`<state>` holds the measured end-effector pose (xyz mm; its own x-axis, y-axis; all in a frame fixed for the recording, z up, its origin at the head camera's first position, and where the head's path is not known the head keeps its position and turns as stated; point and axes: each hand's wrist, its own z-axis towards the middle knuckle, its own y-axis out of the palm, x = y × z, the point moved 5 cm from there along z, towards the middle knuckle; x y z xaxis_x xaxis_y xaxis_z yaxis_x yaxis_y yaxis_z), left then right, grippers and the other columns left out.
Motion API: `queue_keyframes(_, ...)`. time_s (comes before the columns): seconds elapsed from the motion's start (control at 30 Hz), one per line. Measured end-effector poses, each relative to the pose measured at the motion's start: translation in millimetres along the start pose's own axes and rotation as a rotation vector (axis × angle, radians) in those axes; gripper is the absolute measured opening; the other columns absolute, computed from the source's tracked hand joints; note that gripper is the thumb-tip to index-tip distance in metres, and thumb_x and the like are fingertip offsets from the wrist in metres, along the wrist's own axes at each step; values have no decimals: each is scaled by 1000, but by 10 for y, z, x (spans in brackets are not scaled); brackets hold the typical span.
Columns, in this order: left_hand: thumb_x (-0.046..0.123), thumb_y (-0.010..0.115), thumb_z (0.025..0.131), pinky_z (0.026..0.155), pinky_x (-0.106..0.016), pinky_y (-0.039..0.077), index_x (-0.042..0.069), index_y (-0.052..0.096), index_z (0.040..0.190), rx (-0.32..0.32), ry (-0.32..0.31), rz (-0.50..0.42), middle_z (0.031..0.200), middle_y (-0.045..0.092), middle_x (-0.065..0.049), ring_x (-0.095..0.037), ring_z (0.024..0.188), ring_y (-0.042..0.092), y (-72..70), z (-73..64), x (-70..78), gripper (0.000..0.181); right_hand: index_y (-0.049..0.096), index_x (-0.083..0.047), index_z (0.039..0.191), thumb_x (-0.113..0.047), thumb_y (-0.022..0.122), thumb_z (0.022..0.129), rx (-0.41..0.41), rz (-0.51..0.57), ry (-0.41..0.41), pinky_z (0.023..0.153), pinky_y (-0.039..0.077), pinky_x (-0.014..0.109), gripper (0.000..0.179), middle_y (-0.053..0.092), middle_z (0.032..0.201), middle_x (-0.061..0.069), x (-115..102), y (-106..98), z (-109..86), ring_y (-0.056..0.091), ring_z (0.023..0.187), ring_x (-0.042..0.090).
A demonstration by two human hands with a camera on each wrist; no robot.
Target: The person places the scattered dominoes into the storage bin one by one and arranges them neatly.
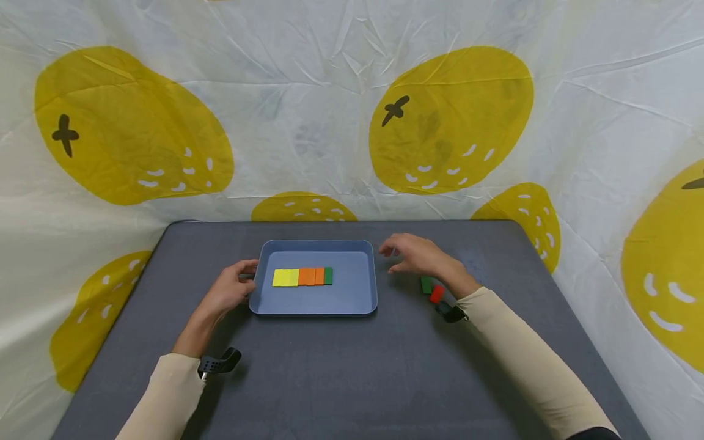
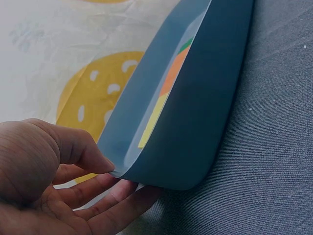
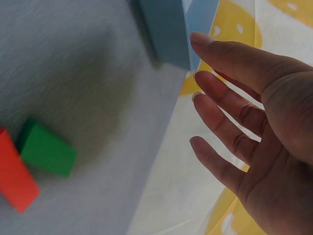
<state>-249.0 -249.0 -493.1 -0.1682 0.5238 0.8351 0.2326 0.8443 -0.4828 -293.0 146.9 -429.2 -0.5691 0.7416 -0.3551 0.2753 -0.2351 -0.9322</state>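
Observation:
My left hand (image 1: 230, 287) is at the left end of a blue-grey tray (image 1: 313, 308). In the left wrist view, its thumb tip (image 2: 105, 164) lies right at the corner of the rim, the other fingers loosely extended by the outer wall. A row of yellow tiles (image 1: 285, 277), orange tiles (image 1: 310, 277) and a green tile (image 1: 328, 275) lies inside the tray. Just off the tray's right end, my right hand (image 1: 420, 253) hovers with its fingers spread and nothing in them. A green block (image 3: 49, 149) and a red block (image 3: 17, 171) lie on the table below the right forearm.
The grey table (image 1: 330, 373) carries the tray near its far edge. Behind it and at both sides hangs a white cloth (image 1: 308, 122) with large yellow fruit prints. Each wrist wears a dark strap.

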Motion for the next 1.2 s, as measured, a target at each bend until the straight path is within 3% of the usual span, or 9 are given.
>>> queue_keyframes(0.43,0,49,96,83,-43,55,1,34,156,4,-13,-2,149,43,-26,-39,120,54,-6,4,12,63,68,-1,120,-13,86,80,36,42,-6,91,51,51,45,69,113,13,323,65,-379,64,105,35)
queue_keyframes(0.67,0,49,96,83,-43,54,1,33,156,2,-13,4,149,43,-27,-39,122,54,-6,-9,18,62,70,-1,118,-16,87,79,22,23,17,89,50,50,45,68,112,11,471,143,-554,63,102,31)
queue_keyframes(1.2,1,51,97,87,-47,54,2,34,156,7,-16,3,149,43,-26,-40,124,53,0,-7,-7,61,71,-2,117,-14,85,80,14,72,75,89,51,51,42,67,115,11,643,257,-792,64,105,31)
